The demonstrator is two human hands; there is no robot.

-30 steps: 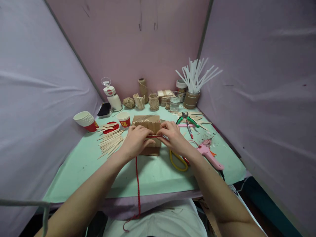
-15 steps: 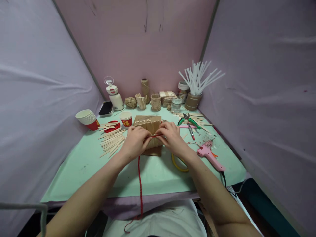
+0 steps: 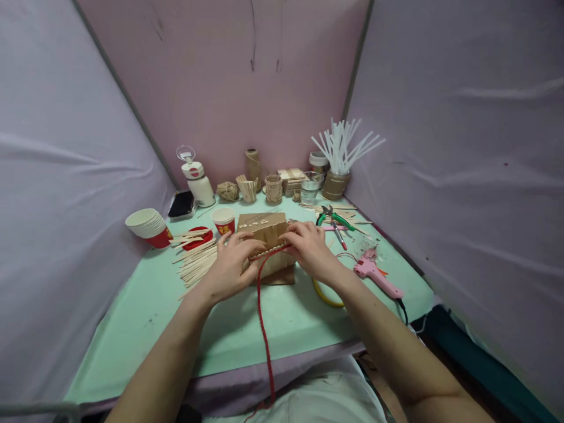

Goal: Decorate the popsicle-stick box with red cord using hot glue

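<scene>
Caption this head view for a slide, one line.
Left fingers at a cardboard piece, right fingers on red cord that hangs past the table's edge.

Red cord (image 3: 267, 343): lower end cut off by bottom edge. Yellow loop (image 3: 321, 297) partly hidden behind right forearm (image 3: 374, 320).

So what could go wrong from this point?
The red cord runs from the right hand down over the front edge of the table, so a snag there might tug it out of place on the cardboard box.

The paper cup sits close behind the left hand and could be knocked.

The glue gun lies near the right forearm; a bump might shift it.
</scene>
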